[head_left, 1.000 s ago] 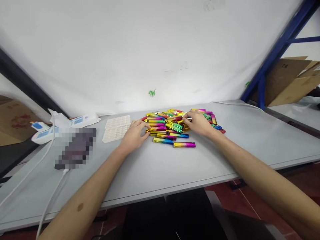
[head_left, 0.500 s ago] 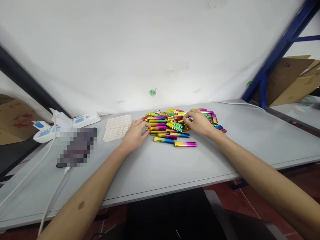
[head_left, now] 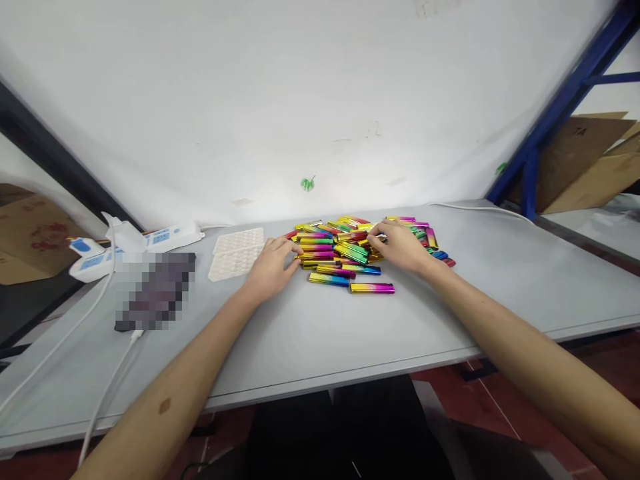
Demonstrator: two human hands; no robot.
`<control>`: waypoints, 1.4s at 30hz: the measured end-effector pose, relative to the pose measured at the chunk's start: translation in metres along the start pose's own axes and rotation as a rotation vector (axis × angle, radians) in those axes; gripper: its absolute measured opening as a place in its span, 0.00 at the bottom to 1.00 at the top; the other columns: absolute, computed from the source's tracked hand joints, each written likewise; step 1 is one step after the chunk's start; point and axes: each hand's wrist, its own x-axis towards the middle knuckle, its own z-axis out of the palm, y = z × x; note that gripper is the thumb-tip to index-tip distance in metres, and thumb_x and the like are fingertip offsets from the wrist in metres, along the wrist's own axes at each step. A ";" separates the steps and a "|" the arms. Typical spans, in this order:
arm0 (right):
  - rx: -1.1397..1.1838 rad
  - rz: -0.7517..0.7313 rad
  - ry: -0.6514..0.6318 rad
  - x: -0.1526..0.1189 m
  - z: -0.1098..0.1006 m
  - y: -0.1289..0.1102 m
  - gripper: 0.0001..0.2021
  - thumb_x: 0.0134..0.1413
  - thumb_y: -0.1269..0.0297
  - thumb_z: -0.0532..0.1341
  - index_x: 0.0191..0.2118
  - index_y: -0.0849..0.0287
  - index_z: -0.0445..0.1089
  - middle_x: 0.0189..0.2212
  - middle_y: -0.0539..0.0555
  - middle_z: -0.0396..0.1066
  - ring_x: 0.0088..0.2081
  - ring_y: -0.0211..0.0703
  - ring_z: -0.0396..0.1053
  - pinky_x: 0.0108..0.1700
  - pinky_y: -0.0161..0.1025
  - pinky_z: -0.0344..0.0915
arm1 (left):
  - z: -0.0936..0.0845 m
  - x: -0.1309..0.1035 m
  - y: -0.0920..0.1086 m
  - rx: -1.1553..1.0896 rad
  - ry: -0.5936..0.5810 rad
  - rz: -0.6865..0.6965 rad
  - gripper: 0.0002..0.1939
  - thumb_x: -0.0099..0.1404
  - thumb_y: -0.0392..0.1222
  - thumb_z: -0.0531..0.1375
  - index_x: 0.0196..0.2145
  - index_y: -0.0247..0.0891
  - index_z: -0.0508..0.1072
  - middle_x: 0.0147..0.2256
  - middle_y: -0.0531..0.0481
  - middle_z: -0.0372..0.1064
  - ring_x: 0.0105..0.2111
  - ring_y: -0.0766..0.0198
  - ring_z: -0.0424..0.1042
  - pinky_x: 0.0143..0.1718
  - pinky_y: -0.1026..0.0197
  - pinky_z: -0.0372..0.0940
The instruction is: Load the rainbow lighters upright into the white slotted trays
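Observation:
A heap of shiny cigarette lighters [head_left: 351, 252], coloured in yellow, pink, green, blue and red gradients, lies on the grey table. My left hand [head_left: 273, 268] is at the heap's left edge, thumb apart from the fingers, with its fingertips touching or very near the ends of a few stacked lighters. On the other side, my right hand [head_left: 397, 245] rests over the heap with bent fingers and a gap between thumb and forefinger; I see nothing held in it. It hides some lighters beneath. Closest to the front, a yellow-pink lighter [head_left: 372, 289] lies apart.
Left of the heap are white dimpled trays [head_left: 235, 252]. Farther left stand a white power strip [head_left: 173, 235] and a pixelated dark device [head_left: 157, 290] with a white cable [head_left: 117, 370]. Cardboard boxes [head_left: 590, 163] stand beyond the blue frame [head_left: 530, 173]. A white wall backs the table.
The view has shifted very slightly. Both hands and the lighters otherwise stay in the same places.

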 end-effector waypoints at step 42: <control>0.662 -0.106 0.082 -0.014 0.004 -0.061 0.12 0.60 0.54 0.62 0.43 0.54 0.75 0.39 0.53 0.77 0.40 0.46 0.72 0.45 0.46 0.69 | -0.004 -0.001 0.036 -0.100 0.210 0.151 0.08 0.72 0.42 0.55 0.45 0.42 0.72 0.44 0.49 0.75 0.47 0.57 0.70 0.50 0.53 0.66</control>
